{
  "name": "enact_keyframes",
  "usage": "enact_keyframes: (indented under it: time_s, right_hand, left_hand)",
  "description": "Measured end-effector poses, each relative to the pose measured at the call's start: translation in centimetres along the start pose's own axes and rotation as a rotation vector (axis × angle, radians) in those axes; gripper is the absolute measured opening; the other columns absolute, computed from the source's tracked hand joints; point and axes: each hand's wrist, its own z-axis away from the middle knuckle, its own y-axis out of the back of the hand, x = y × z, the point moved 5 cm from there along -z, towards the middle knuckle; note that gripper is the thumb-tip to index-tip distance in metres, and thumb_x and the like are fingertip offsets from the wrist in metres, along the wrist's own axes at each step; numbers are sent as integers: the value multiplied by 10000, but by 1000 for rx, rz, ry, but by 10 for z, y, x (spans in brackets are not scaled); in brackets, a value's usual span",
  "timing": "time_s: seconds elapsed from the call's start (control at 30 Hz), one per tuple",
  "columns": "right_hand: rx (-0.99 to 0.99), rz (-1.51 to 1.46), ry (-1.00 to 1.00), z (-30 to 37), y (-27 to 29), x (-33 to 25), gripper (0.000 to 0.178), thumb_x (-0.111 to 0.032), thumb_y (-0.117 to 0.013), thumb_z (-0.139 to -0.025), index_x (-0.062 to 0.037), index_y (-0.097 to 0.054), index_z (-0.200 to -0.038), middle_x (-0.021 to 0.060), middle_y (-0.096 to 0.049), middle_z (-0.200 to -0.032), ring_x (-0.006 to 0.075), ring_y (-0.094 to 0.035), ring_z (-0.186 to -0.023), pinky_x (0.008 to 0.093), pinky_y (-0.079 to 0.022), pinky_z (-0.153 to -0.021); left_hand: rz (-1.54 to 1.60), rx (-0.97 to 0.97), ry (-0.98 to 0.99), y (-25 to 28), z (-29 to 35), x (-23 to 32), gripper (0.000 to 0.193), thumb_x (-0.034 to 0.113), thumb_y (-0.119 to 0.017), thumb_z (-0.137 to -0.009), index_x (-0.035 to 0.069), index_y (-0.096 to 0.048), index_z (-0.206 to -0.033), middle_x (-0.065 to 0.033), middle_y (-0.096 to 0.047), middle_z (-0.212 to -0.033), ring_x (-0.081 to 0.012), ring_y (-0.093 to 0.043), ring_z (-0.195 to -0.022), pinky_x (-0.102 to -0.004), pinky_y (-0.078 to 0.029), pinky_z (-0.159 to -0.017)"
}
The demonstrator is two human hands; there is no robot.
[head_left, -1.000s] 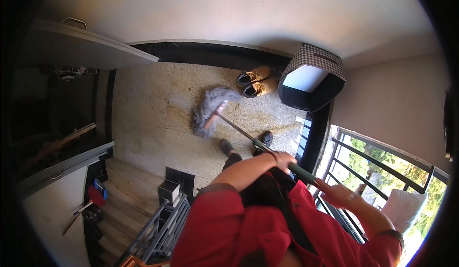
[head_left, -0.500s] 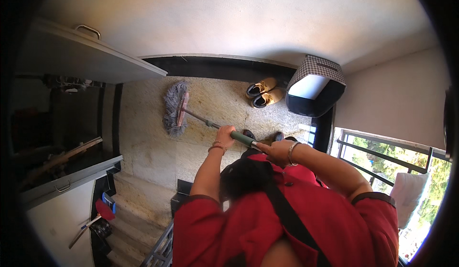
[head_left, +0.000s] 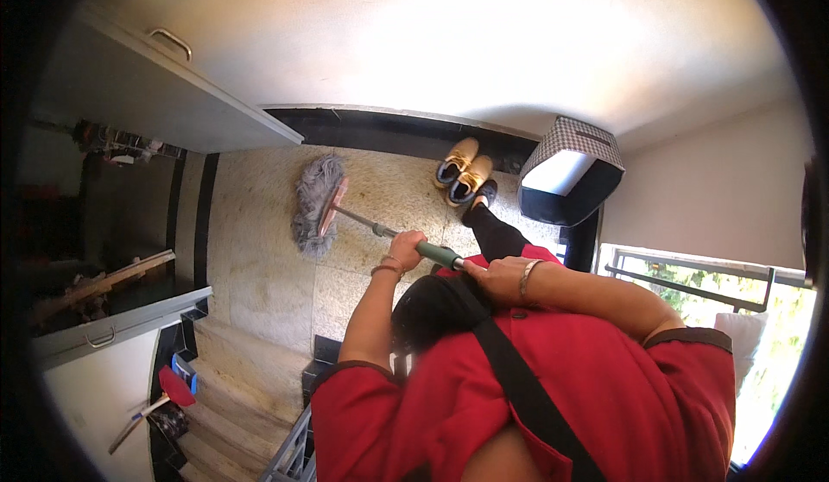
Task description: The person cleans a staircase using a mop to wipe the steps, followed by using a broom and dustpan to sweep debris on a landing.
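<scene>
A mop with a shaggy grey head and a pinkish plate lies across the tiled floor ahead and left. Its metal pole runs back toward me and carries a green grip. My left hand is wrapped round the pole just ahead of that grip. Behind the grip, my right hand closes on the handle's end, close to my body. A pair of tan shoes sits near the black skirting. My foot, below a dark trouser leg, is right against the nearer shoe, seemingly touching it.
A checked fabric bin stands by the wall at the right. An open door is at far left. Steps descend at lower left beside a metal railing. A red brush and blue dustpan lean there. A window is on the right.
My leg has stretched forward to the shoes. The shoes have turned and shifted slightly left. The mop head stays in about the same place, with both hands still on its handle.
</scene>
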Motion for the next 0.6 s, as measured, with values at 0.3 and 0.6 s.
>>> enact_keyframes:
  time_s: [0.3, 0.6]
  right_hand:
    - [5, -128, -100, 4, -10, 40, 520, -199, -461, -903, -83, -318, -1390, 225, -654, -928, 373, -658, -853, 451, -516, -718]
    - [105, -259, -113, 22, -62, 61, 650, -204, -509, -879, -252, -214, -1456, 226, -601, -874, 382, -636, -737, 454, -502, -622]
  left_hand:
    - [-87, -192, 8, -19, -23, 6, 77, 147, -624, -728, 122, -582, -787, -111, -630, -783, -350, -598, -798, -452, -452, -699]
    - [-268, -442, 193, -46, -14, 33, 83, 187, -620, -725, 118, -602, -768, -117, -643, -798, -343, -612, -814, -452, -457, -737]
